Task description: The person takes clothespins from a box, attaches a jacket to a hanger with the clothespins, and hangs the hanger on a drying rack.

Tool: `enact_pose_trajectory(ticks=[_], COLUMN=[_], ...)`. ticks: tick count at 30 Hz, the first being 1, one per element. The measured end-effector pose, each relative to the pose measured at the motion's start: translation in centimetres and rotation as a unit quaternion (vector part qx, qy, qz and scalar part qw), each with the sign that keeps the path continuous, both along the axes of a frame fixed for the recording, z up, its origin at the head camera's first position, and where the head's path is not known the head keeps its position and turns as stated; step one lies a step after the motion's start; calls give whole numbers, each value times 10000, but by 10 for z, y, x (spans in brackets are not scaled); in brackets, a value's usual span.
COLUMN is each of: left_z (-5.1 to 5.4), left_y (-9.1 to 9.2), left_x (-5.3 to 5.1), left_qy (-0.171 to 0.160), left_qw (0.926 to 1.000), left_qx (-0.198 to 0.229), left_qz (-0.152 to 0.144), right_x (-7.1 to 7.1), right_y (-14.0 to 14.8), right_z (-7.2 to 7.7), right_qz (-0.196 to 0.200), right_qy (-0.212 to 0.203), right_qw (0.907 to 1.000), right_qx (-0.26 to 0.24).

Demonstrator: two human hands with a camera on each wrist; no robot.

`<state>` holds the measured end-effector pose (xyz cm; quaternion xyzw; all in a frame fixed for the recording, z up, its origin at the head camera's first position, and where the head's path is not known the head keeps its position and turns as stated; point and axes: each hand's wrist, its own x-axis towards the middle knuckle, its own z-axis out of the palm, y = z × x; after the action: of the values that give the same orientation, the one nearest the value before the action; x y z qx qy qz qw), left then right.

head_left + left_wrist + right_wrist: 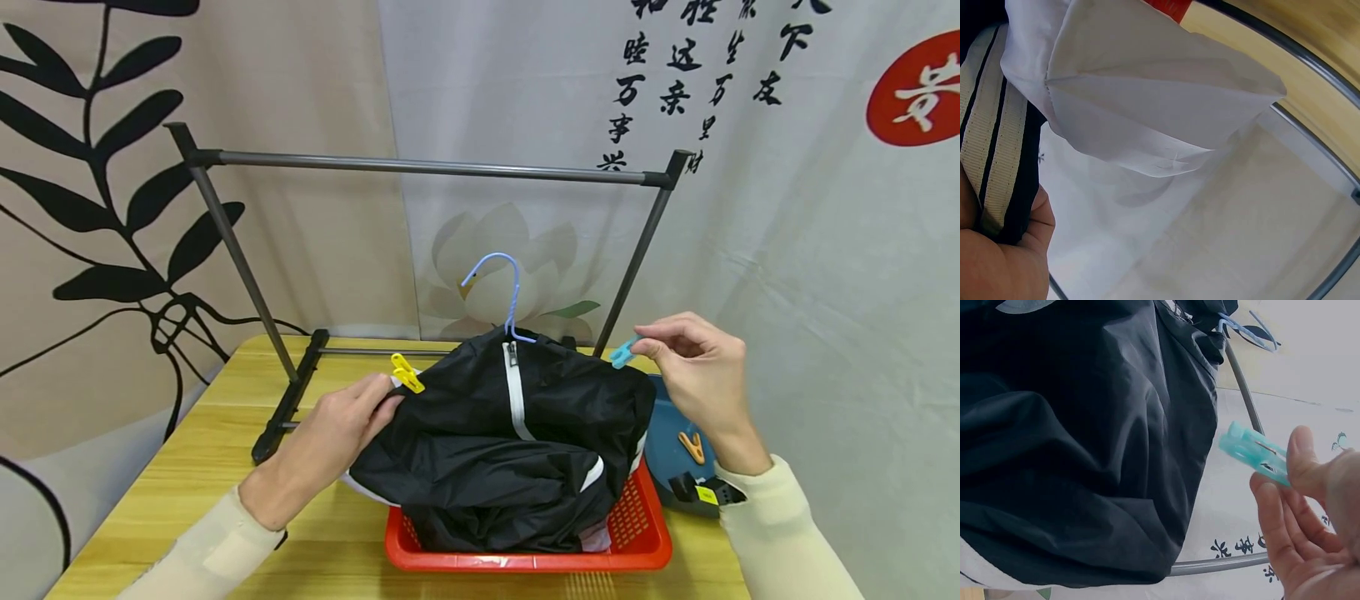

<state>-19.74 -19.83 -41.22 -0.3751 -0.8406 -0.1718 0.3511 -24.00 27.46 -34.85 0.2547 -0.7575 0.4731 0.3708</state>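
A black jacket (577, 387) with a white zip hangs on a blue wire hanger (514, 287), its lower part bunched over a red basket. My left hand (330, 429) grips the jacket's left edge, just below a yellow clothespin (407, 373) at that shoulder. In the left wrist view, the thumb and fingers hold a dark, white-striped band (997, 137) beside pale lining (1147, 100). Off the jacket's right shoulder, my right hand (701, 379) pinches a teal clothespin (622, 353) between thumb and fingers. That clothespin (1254, 450) is apart from the fabric in the right wrist view.
The red basket (525, 563) stands on a wooden table (315, 542). To its right is a blue basin (660, 429) with an orange clothespin (692, 448) and a black-and-yellow item (705, 493) in it. Behind rises a grey metal rack (435, 168).
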Motion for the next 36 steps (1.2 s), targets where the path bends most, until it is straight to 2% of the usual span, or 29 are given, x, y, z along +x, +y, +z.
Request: enact_pose_trajectory(ticks=[6, 12, 17, 22, 29, 36], left_z=[1, 2, 1, 1, 2, 2], left_y=[2, 3, 2, 2, 5, 3], left_x=[0, 0, 0, 1, 0, 1], left_qy=[11, 66, 51, 35, 144, 65], left_qw=[10000, 10000, 10000, 9999, 9999, 10000], left_qx=[4, 2, -27, -58, 36, 4], left_qz=[-16, 8, 63, 115, 11, 35], right_x=[-2, -5, -6, -9, -4, -3], right_y=[-2, -8, -9, -9, -6, -4], right_z=[-1, -6, -8, -10, -12, -14], right_qz=[-237, -222, -181, -223, -263, -328], right_qy=[7, 88, -47, -138, -336, -505], right_qw=[9997, 9997, 9998, 9990, 9924, 9884], right_qx=[-42, -4, 86, 371, 1154, 1393])
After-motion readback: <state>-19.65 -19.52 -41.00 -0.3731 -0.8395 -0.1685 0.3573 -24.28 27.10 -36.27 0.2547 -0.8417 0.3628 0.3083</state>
